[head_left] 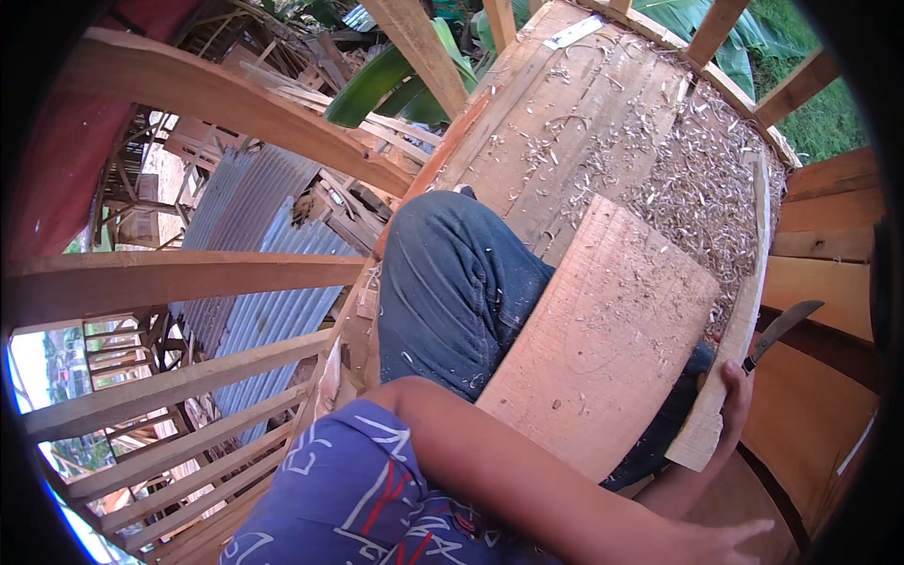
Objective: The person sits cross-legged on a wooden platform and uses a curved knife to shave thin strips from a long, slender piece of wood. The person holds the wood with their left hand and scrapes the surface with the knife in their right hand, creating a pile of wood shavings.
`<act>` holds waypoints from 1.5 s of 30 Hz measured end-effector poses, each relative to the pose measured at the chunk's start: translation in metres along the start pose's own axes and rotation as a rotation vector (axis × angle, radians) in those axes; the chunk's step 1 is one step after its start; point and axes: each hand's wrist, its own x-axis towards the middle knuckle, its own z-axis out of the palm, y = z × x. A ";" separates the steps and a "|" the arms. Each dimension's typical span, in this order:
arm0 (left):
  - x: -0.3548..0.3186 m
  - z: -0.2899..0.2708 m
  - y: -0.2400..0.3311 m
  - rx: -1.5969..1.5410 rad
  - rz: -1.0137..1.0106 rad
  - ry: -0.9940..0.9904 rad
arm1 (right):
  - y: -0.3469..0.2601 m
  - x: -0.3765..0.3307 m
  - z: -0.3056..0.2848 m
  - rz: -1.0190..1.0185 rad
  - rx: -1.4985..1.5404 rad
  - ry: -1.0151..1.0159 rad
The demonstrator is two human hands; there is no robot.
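Note:
My right hand point(733, 405) is at the right, closed around a long pale wooden strip point(702, 428) with a rough-cut lower end. A curved knife point(782, 331) projects from the same grip, its blade pointing up and right and its dark handle mostly hidden. My left arm crosses in front of my body. At the lower right edge, my left hand point(730, 543) has its fingers stretched out and nothing visible in it; part of it is cut off. A wide wooden board point(603, 330), sprinkled with shavings, lies slanted across my lap.
Curled wood shavings point(706, 160) cover much of the plank floor point(527, 141). A white strip point(574, 32) lies at the far end. Wooden rails point(188, 282) line the left, with corrugated metal sheets point(264, 264) and scrap timber beyond. Wood panels point(824, 273) stand at the right.

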 end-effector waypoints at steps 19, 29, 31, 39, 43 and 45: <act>-0.068 -0.156 -0.123 1.264 -0.770 -0.280 | 0.002 0.000 -0.013 -0.022 0.056 0.120; -0.074 -0.137 -0.083 1.029 -0.685 -0.159 | -0.009 -0.010 0.039 -0.239 -0.008 0.242; -0.071 -0.128 -0.058 0.644 -0.803 -0.076 | -0.016 -0.017 0.058 -0.253 -0.013 0.246; -0.079 -0.147 -0.003 0.469 -1.109 0.041 | -0.022 -0.025 0.126 -0.319 -0.160 0.115; -0.091 -0.157 0.015 0.494 -1.018 0.149 | -0.024 -0.034 0.122 -0.436 -0.241 -0.048; -0.098 -0.160 0.020 0.506 -0.918 0.217 | -0.026 -0.047 0.119 -0.443 -0.452 -0.035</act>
